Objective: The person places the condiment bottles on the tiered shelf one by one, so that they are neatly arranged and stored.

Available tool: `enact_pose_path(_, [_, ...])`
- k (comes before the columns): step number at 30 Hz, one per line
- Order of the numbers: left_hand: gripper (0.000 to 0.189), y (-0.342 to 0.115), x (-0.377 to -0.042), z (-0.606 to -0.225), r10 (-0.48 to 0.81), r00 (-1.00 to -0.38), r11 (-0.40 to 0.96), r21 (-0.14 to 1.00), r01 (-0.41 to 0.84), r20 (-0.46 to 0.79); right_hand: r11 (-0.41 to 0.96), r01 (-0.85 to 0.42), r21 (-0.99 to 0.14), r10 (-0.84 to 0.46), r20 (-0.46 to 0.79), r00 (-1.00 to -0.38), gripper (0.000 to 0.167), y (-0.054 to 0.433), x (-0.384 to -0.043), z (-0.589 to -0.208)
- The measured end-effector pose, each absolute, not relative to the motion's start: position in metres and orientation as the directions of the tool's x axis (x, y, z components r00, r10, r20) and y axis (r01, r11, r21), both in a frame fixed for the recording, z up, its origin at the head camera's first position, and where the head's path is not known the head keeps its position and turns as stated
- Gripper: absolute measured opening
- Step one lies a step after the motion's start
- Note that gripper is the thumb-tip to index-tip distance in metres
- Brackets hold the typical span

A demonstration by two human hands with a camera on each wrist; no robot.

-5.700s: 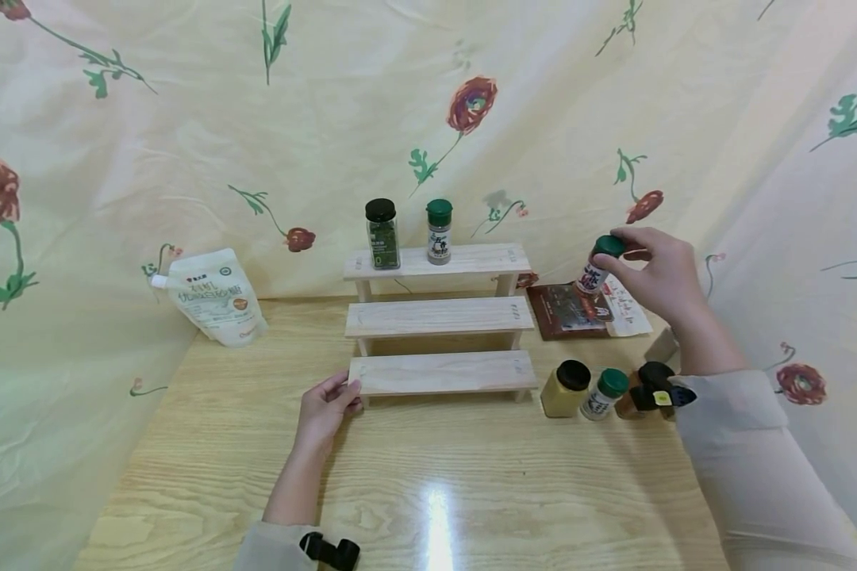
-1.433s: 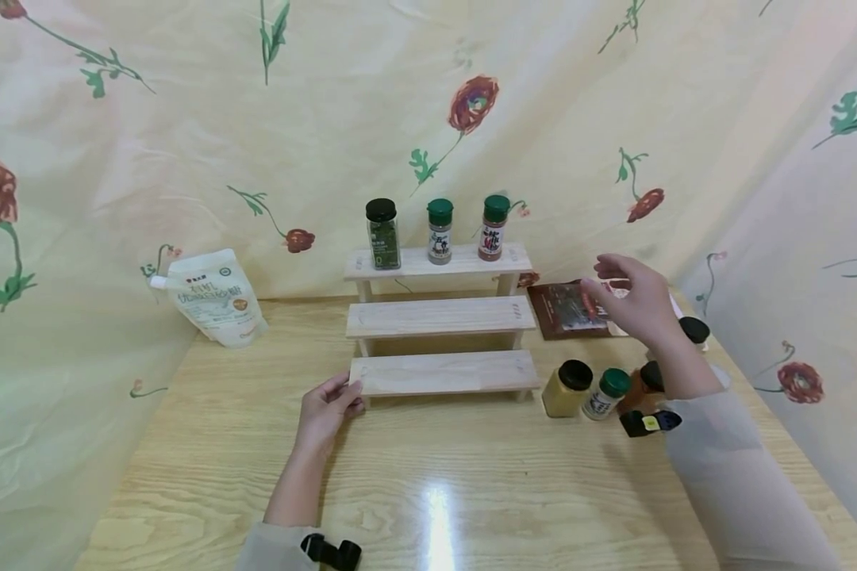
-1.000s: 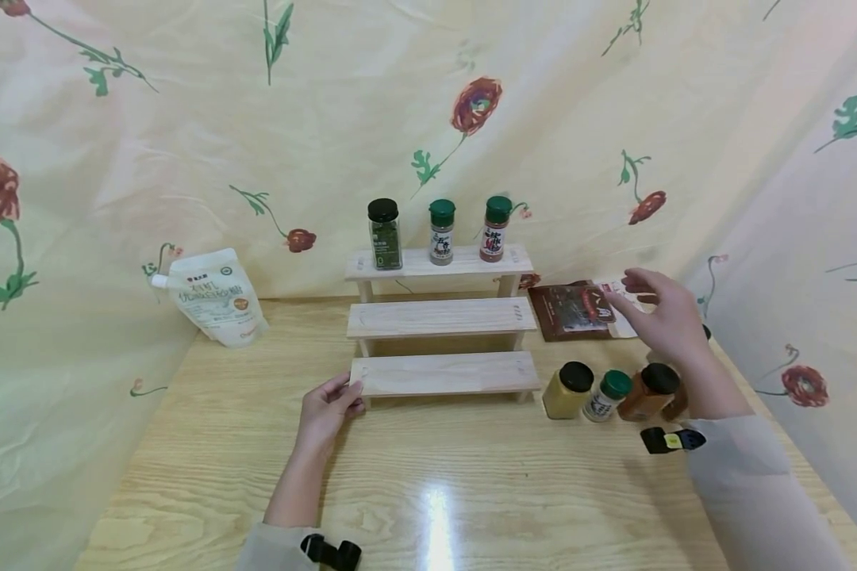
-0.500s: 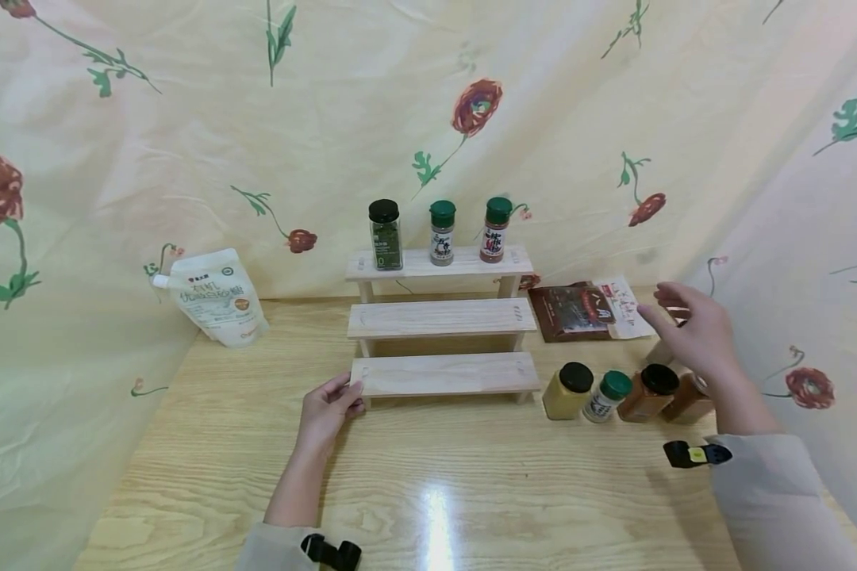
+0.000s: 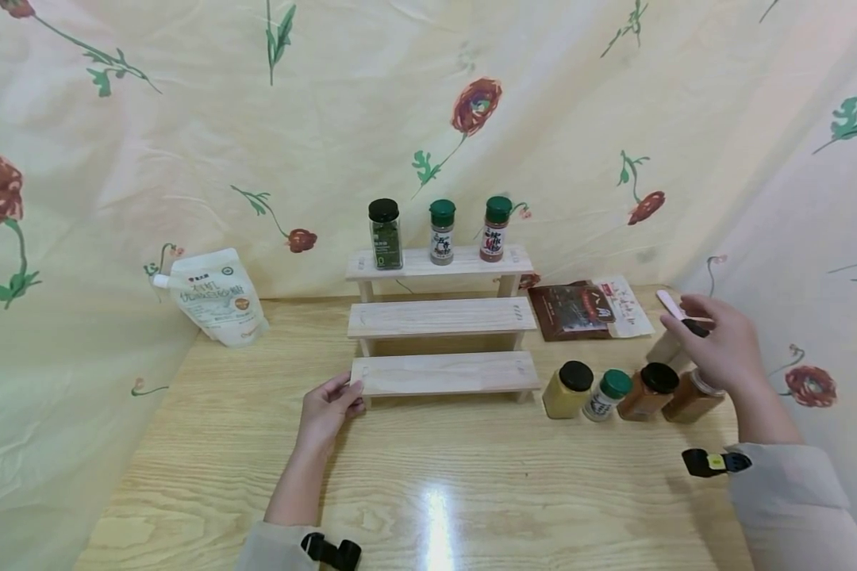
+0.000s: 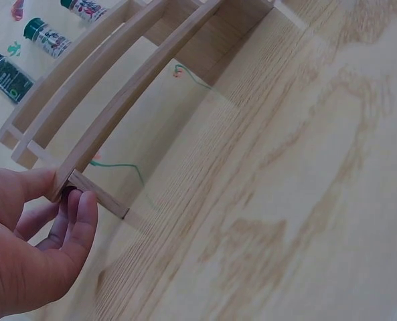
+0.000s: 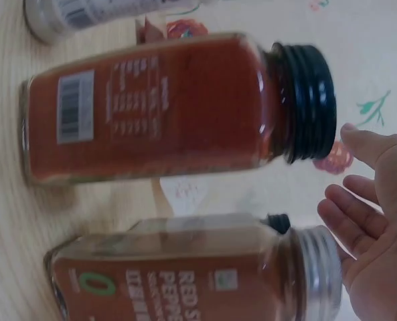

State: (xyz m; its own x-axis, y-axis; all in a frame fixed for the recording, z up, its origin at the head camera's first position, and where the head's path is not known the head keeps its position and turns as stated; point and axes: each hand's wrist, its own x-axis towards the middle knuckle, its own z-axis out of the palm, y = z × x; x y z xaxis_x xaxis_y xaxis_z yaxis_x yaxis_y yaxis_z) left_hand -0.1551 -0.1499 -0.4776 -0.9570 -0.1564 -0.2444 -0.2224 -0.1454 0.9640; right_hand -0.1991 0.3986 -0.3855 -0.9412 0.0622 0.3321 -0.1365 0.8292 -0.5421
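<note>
Right hand (image 5: 721, 345) hovers, fingers spread and holding nothing, above a red pepper jar (image 5: 691, 399) at the table's (image 5: 428, 484) right edge.
Filled with rust-coloured powder, the silver-necked jar ends a row beside a black-capped jar (image 5: 646, 390) of red spice. Half a second ago the hand was further left. Left hand (image 5: 328, 408) pinches the wooden rack's (image 5: 443, 373) lowest step; three spice bottles stand on top.

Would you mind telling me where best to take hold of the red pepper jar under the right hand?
Probably grip the red pepper jar around its neck from above: it stands upright, and neighbouring jars crowd its sides.
</note>
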Motion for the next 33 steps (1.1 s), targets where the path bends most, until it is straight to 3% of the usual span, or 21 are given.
enact_pose_path(19, [0.044,-0.15,-0.157,-0.481,-0.163,-0.957,-0.138,0.966,-0.219,-0.241,0.882,-0.037,-0.47,0.07,0.209,-0.975,0.066,0.433,-0.204,-0.401])
enact_pose_path(33, [0.045,-0.151,-0.156,-0.481,-0.155,-0.959,-0.141,0.966,-0.216,-0.238,0.886,-0.032,-0.463,0.012,0.092,-0.996,0.069,0.451,-0.214,-0.403])
